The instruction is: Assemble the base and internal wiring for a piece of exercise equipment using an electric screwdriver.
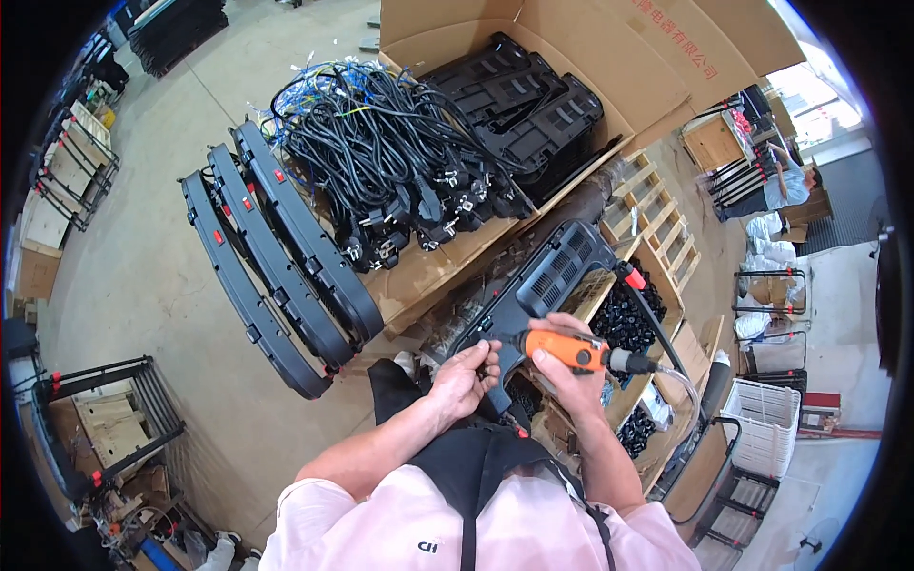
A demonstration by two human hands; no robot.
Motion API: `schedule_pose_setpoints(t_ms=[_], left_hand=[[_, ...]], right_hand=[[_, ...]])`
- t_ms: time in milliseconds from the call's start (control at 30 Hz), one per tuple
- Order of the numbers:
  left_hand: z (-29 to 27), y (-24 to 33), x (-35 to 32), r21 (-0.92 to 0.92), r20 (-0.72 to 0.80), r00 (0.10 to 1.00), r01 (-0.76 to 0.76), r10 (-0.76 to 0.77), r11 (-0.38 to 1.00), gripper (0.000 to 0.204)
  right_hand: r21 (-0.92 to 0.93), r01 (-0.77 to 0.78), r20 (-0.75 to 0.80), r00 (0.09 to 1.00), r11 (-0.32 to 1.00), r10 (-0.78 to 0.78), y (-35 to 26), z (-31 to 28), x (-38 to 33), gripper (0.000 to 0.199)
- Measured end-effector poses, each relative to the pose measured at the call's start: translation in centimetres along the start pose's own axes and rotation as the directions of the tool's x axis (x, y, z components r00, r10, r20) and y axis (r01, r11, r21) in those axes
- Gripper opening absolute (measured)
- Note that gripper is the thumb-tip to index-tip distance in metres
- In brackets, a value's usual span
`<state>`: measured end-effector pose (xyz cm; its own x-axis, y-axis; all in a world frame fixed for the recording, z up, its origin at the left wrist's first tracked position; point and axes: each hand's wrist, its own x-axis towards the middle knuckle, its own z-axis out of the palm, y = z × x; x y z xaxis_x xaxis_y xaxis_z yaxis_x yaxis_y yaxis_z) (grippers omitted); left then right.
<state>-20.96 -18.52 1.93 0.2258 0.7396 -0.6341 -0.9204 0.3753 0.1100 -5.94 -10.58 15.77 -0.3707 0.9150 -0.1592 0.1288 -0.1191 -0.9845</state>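
In my right hand [571, 381] is an orange electric screwdriver [567, 350], lying nearly level with its tip toward the left and a cord at its rear. My left hand [466, 383] is closed in a pinch just left of that tip; anything between its fingers is too small to make out. Beneath and beyond both hands a dark grey plastic housing [514, 303] with a slotted vent lies at a slant. Its near end is partly hidden by my hands.
Past the housing, black power cords [381, 152] with plugs are heaped on cardboard, beside a carton [657, 71] of black plastic panels [533, 114]. Curved black frames [276, 276] stand at left. Right are small black parts [624, 319] in a wooden bin and a person [785, 186].
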Motion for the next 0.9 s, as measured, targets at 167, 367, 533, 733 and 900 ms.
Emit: schedule_pose_setpoints(t_ms=[167,367,533,733,900], left_hand=[[-0.5,0.2,0.0,-0.106,0.034,0.999,0.005,-0.001,0.994,0.029],[-0.7,0.2,0.1,-0.112,0.07,0.997,0.04,-0.032,0.993,0.026],[-0.6,0.7,-0.2,-0.082,0.122,0.989,0.093,-0.083,0.992,0.025],[-0.2,0.0,0.7,-0.247,0.041,0.996,0.084,-0.076,0.965,0.029],[-0.6,0.4,1.4,-0.239,0.083,0.997,0.022,-0.003,0.971,0.028]], right_hand=[[0.019,0.02,0.02,1.0,1.0,-0.021,1.6,-0.5,-2.5,0.055],[0.086,0.021,-0.024,1.0,0.996,-0.019,2.2,-1.2,-2.9,0.056],[0.1,-0.014,-0.026,1.0,0.995,0.017,1.5,-1.1,-3.0,0.056],[-0.092,0.04,0.032,0.999,0.995,-0.037,2.4,0.5,-2.3,0.054],[-0.171,0.1,0.082,0.993,0.98,-0.087,2.9,1.7,-1.1,0.054]])
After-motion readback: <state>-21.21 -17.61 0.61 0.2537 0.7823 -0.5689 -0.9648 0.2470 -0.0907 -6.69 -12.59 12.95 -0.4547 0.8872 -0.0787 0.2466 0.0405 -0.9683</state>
